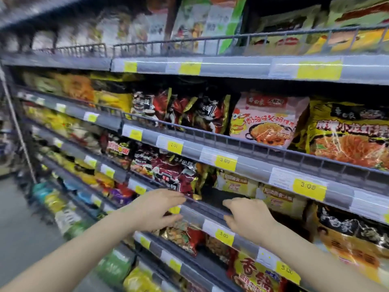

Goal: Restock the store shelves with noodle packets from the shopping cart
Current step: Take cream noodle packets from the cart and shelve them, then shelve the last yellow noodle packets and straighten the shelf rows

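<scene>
With both hands, left (pixel 156 209) and right (pixel 247 218), spread empty at the shelf (pixel 212 216) edge, a dark gap (pixel 216 197) beside the red packets (pixel 179 175) looks unfilled, cart out of view.

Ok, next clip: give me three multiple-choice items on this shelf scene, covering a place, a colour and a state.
1. The dark empty gap on the shelf lies:
A. between the hands
B. on the top shelf
C. on the floor

2. The price tags' coloured part is:
A. blue
B. yellow
C. red

3. The left hand and right hand are:
A. gripping a packet
B. open, holding nothing
C. clenched fists

Key: 1 A, the gap sits behind the grey shelf rail between both hands; 2 B, tags show yellow; 3 B, fingers are extended, no packet held.
</scene>
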{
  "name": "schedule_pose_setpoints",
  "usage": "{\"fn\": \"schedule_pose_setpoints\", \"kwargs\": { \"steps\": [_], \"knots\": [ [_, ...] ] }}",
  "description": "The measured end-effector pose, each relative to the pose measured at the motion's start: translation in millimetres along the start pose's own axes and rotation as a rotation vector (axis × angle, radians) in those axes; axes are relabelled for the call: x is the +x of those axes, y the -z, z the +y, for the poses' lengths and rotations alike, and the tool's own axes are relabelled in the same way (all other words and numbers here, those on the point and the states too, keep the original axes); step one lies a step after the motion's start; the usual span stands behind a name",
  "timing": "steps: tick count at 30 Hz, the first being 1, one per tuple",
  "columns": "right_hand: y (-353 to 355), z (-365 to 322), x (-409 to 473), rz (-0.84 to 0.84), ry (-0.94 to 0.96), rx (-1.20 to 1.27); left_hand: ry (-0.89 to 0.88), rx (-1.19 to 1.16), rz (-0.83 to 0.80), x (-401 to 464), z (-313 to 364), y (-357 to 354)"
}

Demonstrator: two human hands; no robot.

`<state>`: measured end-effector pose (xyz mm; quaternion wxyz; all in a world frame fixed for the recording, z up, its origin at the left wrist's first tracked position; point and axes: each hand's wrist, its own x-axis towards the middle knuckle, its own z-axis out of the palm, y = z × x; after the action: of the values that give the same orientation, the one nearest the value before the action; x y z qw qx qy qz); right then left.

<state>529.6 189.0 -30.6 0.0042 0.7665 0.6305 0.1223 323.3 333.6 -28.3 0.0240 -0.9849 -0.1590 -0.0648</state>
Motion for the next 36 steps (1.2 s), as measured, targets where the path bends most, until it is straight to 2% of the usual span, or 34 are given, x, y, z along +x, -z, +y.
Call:
{"fn": "schedule_pose_setpoints", "kwargs": {
  "steps": [9, 16, 19, 26, 36],
  "knots": [
    [7.3, -93.0, 66.5, 0.066, 0.416, 0.115, 0.434, 0.065, 0.047, -142.9, -35.6, 12.9],
    [24.9, -222.4, 93.8, 0.037, 0.73, 0.173, 0.876, 0.119, 0.022, -290.1, -14.9, 29.1],
    [37.9, -276.9, 92.4, 0.068, 0.828, 0.184, 0.997, 0.136, 0.026, -345.4, -7.2, 39.2],
    [60.1, -425.7, 70.8, 0.058, 0.999, 0.199, 1.198, 0.178, -0.039, -483.5, -0.5, 54.0],
    [91.0, -612.6, 68.7, 0.012, 1.064, 0.266, 1.325, 0.236, -0.094, -645.0, -44.7, 79.5]
  ]
}}
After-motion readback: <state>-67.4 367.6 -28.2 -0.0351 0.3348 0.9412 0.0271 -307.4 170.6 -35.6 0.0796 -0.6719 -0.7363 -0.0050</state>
